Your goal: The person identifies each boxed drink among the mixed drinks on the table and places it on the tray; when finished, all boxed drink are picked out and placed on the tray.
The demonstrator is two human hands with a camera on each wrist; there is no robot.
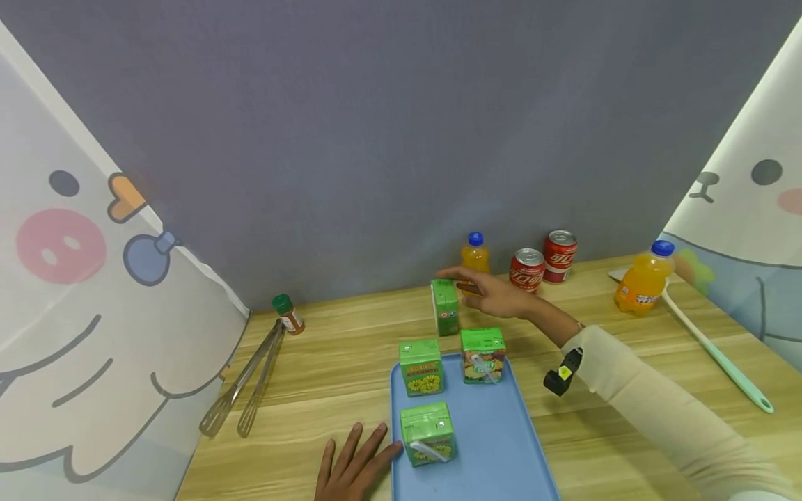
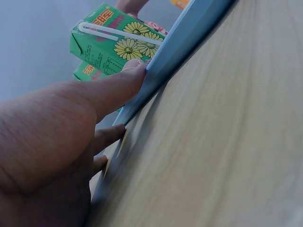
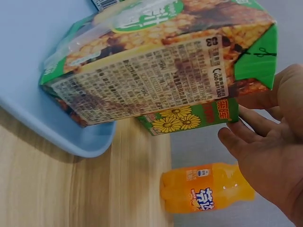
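My right hand (image 1: 495,292) reaches past the tray's far end, its fingers extended about the top of a green drink carton (image 1: 446,309). That carton stands upright on the table; the right wrist view shows fingertips (image 3: 227,137) right at its top end. My left hand (image 1: 354,466) lies with fingers spread beside the blue tray (image 1: 495,445), its thumb (image 2: 135,68) at the rim. On the tray are three more green cartons: one near the left thumb (image 1: 428,435), one at the far left corner (image 1: 422,369) and one at the far right (image 1: 482,356).
Behind the right hand stand an orange drink bottle (image 1: 475,257) and two red cans (image 1: 528,270). Farther right are another orange bottle (image 1: 645,278) and a mint-handled spatula (image 1: 720,351). Metal tongs (image 1: 250,379) and a green-capped shaker (image 1: 288,314) lie left. A grey wall (image 1: 376,139) backs the table.
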